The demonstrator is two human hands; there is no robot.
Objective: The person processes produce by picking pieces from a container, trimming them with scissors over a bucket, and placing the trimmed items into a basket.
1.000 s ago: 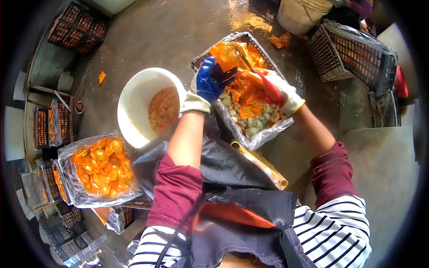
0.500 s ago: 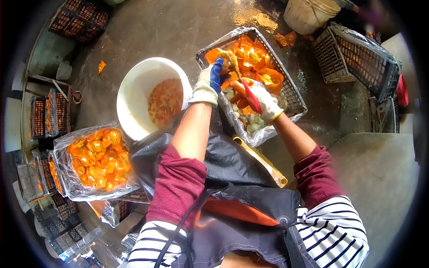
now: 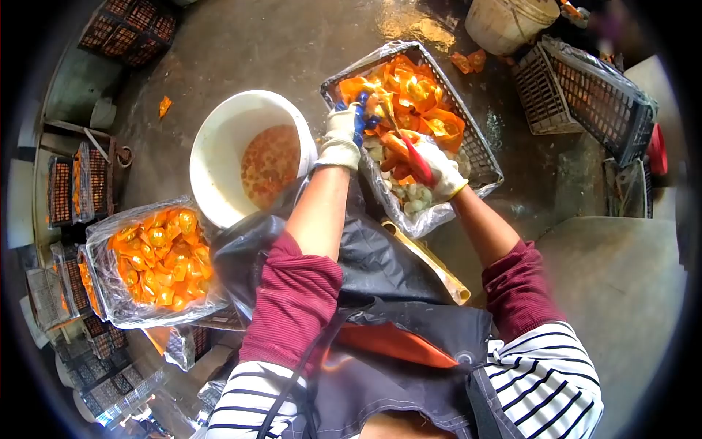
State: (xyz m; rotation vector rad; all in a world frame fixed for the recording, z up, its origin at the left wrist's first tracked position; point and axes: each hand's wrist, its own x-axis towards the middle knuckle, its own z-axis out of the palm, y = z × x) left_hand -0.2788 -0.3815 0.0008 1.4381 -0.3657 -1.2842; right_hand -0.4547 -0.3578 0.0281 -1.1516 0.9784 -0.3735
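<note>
My right hand (image 3: 440,170), in a white glove with orange fingers, is wrapped round the red handle of a knife (image 3: 417,157). Its thin dark blade points up and left toward my other hand. My left hand (image 3: 349,126), in a white glove with blue fingertips, curls over the left side of a plastic-lined crate (image 3: 479,144). A small orange-brown piece shows at its fingers, too covered to name. Crumpled orange wrappers (image 3: 417,91) fill the far part of this crate. Pale, translucent lumps (image 3: 415,197) lie in its near end.
Left of the crate stands a white bucket (image 3: 212,154) holding brownish liquid with pieces in it. A second lined crate (image 3: 99,274) holds orange packets (image 3: 162,256). Stacked black crates (image 3: 603,99) and a dirty white bucket (image 3: 504,25) are at upper right. Orange scraps (image 3: 164,107) lie on the floor.
The orange wrapper raised at my left hand has left its fingers, which now curl lower over the crate. My right hand has shifted slightly, still gripping the knife.
</note>
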